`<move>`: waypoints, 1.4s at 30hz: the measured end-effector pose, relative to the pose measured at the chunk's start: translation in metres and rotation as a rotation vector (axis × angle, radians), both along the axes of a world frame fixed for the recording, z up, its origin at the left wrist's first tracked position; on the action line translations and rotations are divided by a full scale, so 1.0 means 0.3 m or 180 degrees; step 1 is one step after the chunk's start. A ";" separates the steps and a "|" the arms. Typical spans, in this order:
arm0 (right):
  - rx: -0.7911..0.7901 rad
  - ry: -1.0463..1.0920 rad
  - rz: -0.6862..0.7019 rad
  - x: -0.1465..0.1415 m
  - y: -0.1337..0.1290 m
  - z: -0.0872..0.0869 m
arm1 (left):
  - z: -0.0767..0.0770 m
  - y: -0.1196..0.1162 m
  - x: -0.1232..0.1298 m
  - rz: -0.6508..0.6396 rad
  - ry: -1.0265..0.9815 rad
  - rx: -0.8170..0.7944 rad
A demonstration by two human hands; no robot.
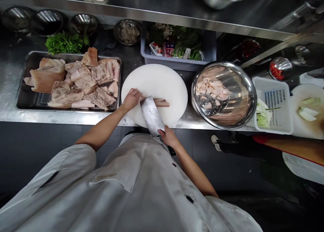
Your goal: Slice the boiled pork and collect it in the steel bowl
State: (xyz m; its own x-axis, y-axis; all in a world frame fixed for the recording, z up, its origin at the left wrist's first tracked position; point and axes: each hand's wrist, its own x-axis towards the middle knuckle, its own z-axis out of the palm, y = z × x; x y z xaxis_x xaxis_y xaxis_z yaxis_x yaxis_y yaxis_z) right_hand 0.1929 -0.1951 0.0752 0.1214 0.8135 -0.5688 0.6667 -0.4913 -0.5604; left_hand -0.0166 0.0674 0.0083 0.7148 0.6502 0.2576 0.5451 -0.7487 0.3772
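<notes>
Right hand (pixel 167 136) grasps the cleaver (pixel 152 117); left hand (pixel 132 99), hold unclear, lies just left — should the pork strips (pixel 162 103) slide, it could be nicked.

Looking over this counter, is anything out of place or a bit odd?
Yes: printed packets lie among the leafy greens in the grey tub behind the white cutting board. Packaging mixed with leaves looks odd, though the tub may just hold scraps.
</notes>
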 end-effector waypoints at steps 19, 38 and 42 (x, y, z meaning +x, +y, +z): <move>0.0055 0.0422 -0.0950 0.001 0.099 -0.001 | -0.040 -0.111 0.004 -0.0417 -0.0644 -0.0280; -0.0027 0.0657 -0.0909 -0.080 0.111 -0.039 | -0.031 -0.121 0.002 -0.0445 -0.0478 -0.0257; -0.0098 0.0623 -0.0855 -0.079 0.092 -0.036 | -0.029 -0.122 0.004 -0.0385 -0.0460 -0.0291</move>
